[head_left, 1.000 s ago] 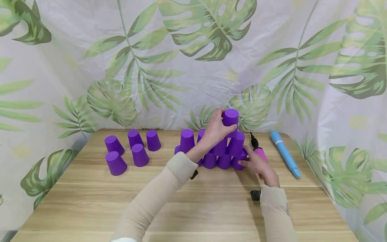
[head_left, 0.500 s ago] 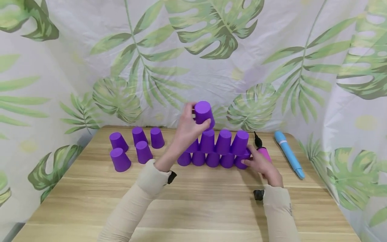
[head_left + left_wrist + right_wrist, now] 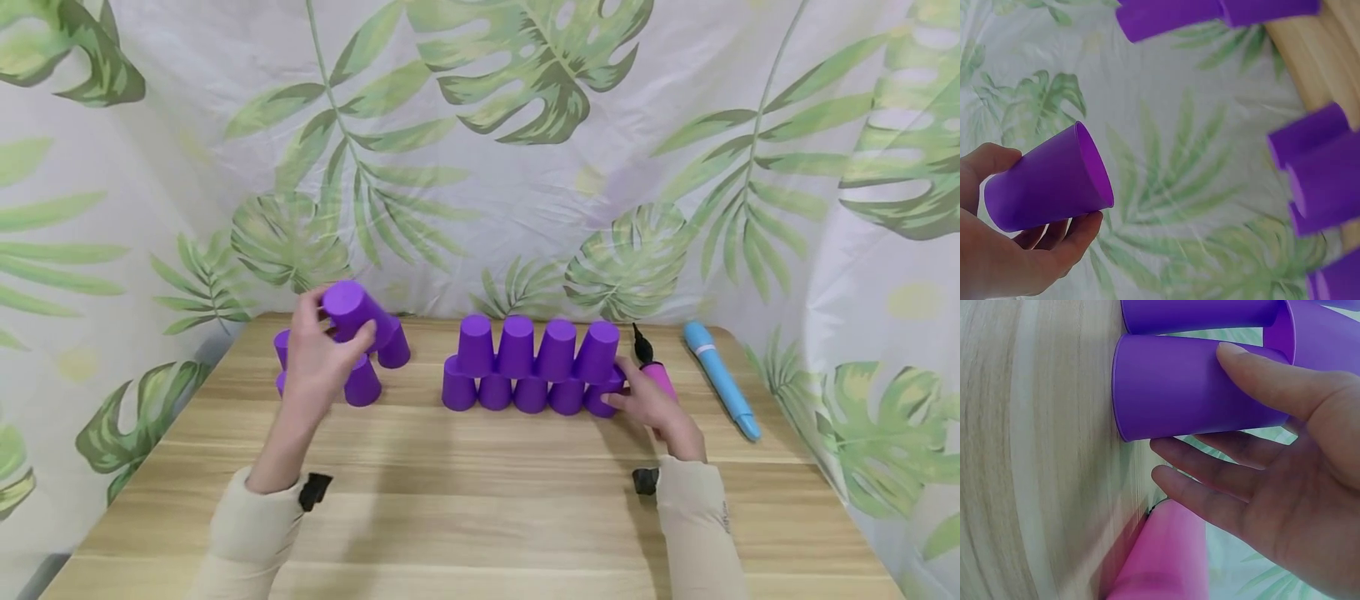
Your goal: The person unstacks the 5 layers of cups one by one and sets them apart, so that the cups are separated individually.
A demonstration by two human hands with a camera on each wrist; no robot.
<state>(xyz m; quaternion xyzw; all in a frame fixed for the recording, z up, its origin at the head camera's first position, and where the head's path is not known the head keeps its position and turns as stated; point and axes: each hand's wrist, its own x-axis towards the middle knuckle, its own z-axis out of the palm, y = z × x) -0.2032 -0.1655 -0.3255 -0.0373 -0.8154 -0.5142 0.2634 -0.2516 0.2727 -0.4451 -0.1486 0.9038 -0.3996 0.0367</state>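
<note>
My left hand (image 3: 318,371) holds a purple cup (image 3: 358,312) in the air, over the loose cups at the left of the table. Its thumb and fingers wrap the cup's narrow end, and the open mouth faces away in the left wrist view (image 3: 1041,181). Two rows of upside-down purple cups (image 3: 517,350) stand stacked right of centre, the upper ones bridging the lower. At the bottom row's right end my right hand (image 3: 660,412) grips the last cup (image 3: 1185,387), thumb on one side and fingers along the other.
Several loose upside-down cups (image 3: 363,383) stand at the back left, partly hidden by the left hand. Right of the stack lie a pink pump with a black nozzle (image 3: 643,346) and a blue tube-shaped pump (image 3: 722,382). A leaf-print cloth (image 3: 480,167) hangs behind the table (image 3: 487,500).
My left hand has lifted its cup off the top of the stack's right side and carried it left, over the loose cups. My right hand has stayed at the end cup.
</note>
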